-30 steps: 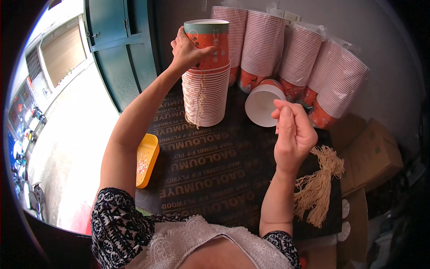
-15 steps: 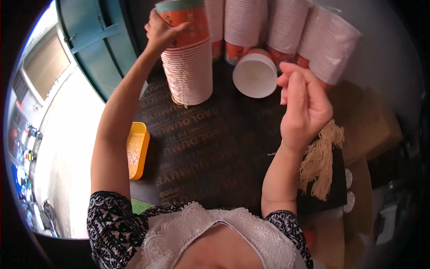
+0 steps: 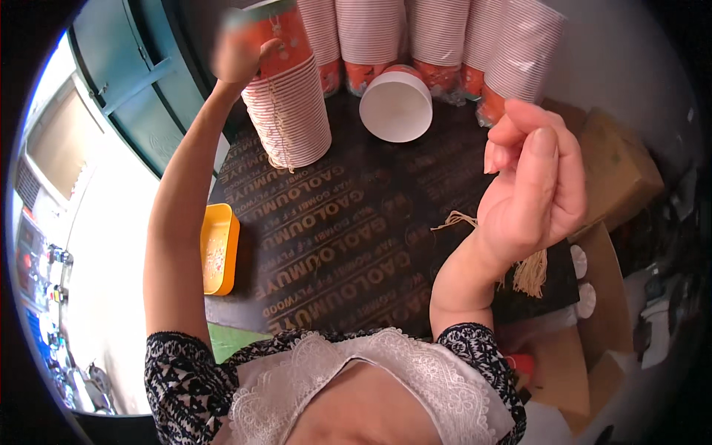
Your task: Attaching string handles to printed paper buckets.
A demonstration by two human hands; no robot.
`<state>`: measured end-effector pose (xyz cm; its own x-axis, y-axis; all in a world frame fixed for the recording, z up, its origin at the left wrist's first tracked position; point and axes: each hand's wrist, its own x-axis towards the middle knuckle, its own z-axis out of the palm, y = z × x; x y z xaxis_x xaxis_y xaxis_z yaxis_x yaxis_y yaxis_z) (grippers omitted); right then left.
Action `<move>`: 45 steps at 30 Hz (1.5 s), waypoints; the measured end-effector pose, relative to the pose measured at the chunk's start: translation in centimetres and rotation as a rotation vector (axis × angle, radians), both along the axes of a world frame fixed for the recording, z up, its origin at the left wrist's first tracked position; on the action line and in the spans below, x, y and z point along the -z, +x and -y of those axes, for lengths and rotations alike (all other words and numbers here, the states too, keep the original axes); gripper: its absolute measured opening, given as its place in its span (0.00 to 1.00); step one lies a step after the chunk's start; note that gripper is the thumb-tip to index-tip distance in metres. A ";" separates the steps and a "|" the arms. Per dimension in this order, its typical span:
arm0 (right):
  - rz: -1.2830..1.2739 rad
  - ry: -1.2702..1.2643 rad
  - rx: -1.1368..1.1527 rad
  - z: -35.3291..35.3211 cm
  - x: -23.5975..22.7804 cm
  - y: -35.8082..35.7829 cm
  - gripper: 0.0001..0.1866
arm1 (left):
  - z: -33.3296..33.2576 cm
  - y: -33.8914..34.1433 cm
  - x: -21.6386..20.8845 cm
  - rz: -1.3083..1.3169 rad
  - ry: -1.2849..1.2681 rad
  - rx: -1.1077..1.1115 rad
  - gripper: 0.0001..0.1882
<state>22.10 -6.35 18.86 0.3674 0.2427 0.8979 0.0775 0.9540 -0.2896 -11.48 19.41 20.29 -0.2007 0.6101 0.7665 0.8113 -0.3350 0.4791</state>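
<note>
A tall stack of nested paper cups (image 3: 304, 115) stands at the left of the table, white rims below and the orange, patterned body of the end cup (image 3: 288, 35) at its top. My left hand (image 3: 241, 58), partly blurred, is closed around that orange part, thumb across its front. Beige strings (image 3: 278, 126) run down the stack's side. My right hand (image 3: 535, 185) is raised over the right side, fingers curled in a pinch; whatever they hold does not show. Beneath its wrist, a beige string bundle (image 3: 531, 276) is partly hidden. A single cup (image 3: 397, 110) lies with its white opening facing me.
Plastic-wrapped stacks of cups (image 3: 371, 33) line the back of the dark printed plywood table (image 3: 334, 259). A yellow tray (image 3: 231, 259) with small coloured bits sits at the left edge. Cardboard boxes (image 3: 621, 167) stand at the right, a green door (image 3: 130, 74) at the far left.
My right hand has moved to the right and nearer the camera, now covering more of the string bundle. My left hand stays on the stack. The whole view has shifted slightly.
</note>
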 end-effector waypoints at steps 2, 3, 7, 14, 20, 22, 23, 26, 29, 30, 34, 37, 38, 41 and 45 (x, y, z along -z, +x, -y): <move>-0.002 0.016 -0.006 0.4 0.1 0.3 0.13 | 1.1 0.8 -0.3 -0.079 -0.080 -0.157 0.57; 0.000 0.027 -0.018 0.5 0.1 0.4 0.13 | 1.8 1.4 0.3 -0.143 -0.070 -0.287 0.55; -0.020 -0.039 0.060 -1.8 0.0 1.7 0.10 | 6.8 5.4 2.5 -0.242 0.275 -0.140 0.46; 0.436 -0.631 0.398 -16.3 6.7 6.1 0.11 | 18.7 13.3 8.8 -0.073 0.026 0.472 0.21; 0.716 -0.784 0.572 -20.0 12.9 3.8 0.17 | 20.5 13.4 17.5 0.129 -0.105 0.501 0.08; 0.761 -0.614 0.644 -21.1 13.5 3.6 0.17 | 20.5 13.2 18.9 0.121 -0.090 0.469 0.06; 0.785 -0.541 0.689 -21.4 13.5 3.5 0.17 | 20.6 13.1 19.4 0.155 -0.113 0.470 0.06; 0.927 -0.373 0.780 -22.6 12.0 2.4 0.14 | 20.7 12.2 20.1 0.061 -0.035 0.437 0.06; 1.037 -0.246 0.845 -24.0 10.6 1.5 0.11 | 20.5 11.6 20.1 -0.129 0.083 0.444 0.07; 1.078 -0.218 0.881 -24.5 10.2 1.3 0.11 | 20.5 11.6 20.1 -0.145 0.099 0.452 0.07; 1.153 -0.280 0.901 -26.3 9.5 0.9 0.13 | 20.5 11.7 20.3 -0.213 0.071 0.476 0.04; 1.162 -0.226 0.938 -27.4 9.4 0.3 0.10 | 20.9 11.5 20.2 -0.243 0.042 0.480 0.03; 1.150 -0.181 0.955 -27.7 9.3 0.1 0.08 | 21.0 11.5 20.2 -0.242 0.024 0.480 0.03; 1.170 -0.137 1.035 -28.6 9.1 -0.3 0.06 | 21.0 11.5 20.6 -0.235 -0.017 0.482 0.02; 1.163 -0.070 1.100 -29.2 9.5 -0.4 0.05 | 20.9 11.5 20.5 -0.230 -0.064 0.471 0.01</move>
